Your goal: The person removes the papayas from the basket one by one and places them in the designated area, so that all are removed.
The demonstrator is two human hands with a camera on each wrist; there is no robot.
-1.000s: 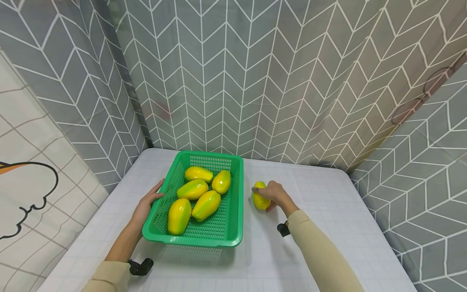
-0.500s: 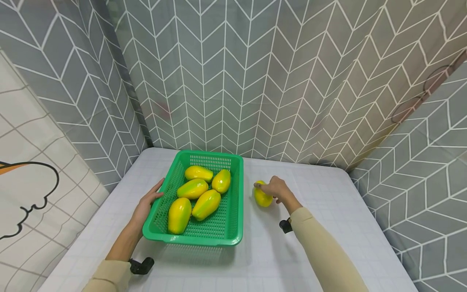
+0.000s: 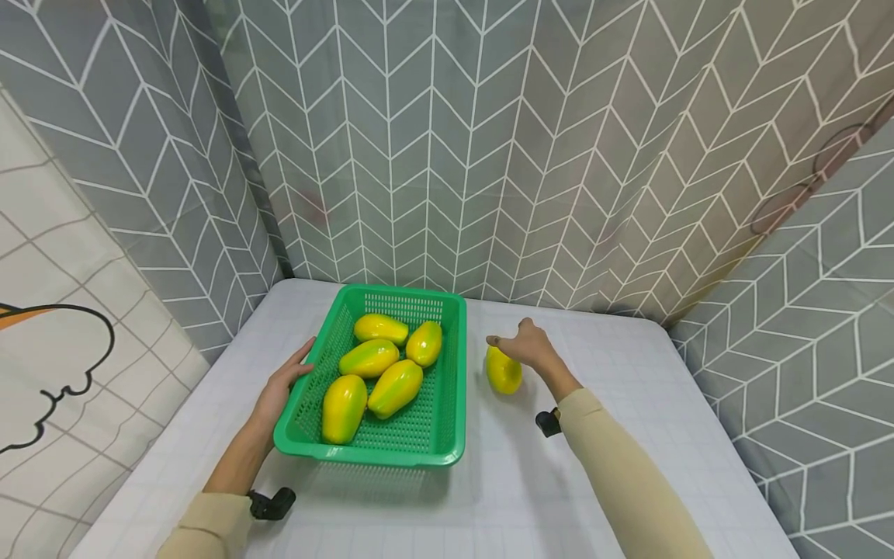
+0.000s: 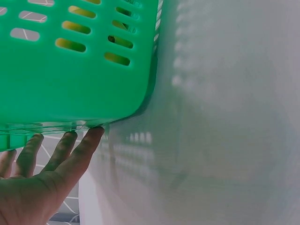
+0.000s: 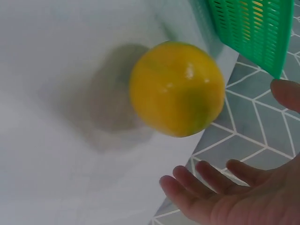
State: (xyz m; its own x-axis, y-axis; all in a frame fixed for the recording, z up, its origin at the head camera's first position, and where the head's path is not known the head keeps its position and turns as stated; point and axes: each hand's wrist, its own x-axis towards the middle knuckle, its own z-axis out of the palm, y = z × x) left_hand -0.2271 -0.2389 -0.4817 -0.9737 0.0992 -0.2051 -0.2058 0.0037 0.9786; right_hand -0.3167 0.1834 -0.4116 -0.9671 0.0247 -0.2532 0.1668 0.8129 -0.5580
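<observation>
A green plastic basket (image 3: 459, 388) stands on the table with several yellow-green papayas (image 3: 394, 388) lying in it. My left hand (image 3: 275, 392) is at the basket's left side. In the left wrist view its straight fingers (image 4: 77, 157) touch the basket wall from outside. One more papaya (image 3: 504, 373) lies on the table to the right of the basket. Just above and behind this papaya is my right hand (image 3: 532, 345), holding nothing. The right wrist view shows its fingers (image 5: 187, 187) spread and apart from the papaya (image 5: 178, 89).
The white-clothed table (image 3: 601, 466) extends to the right and in front of the basket. Grey herringbone curtains (image 3: 419, 155) hang behind and at the sides. Small black devices are strapped to both wrists.
My right hand has let go of the papaya and risen away from it, its fingers opening. The papaya shifted slightly right and now lies alone. The left hand stays at the basket.
</observation>
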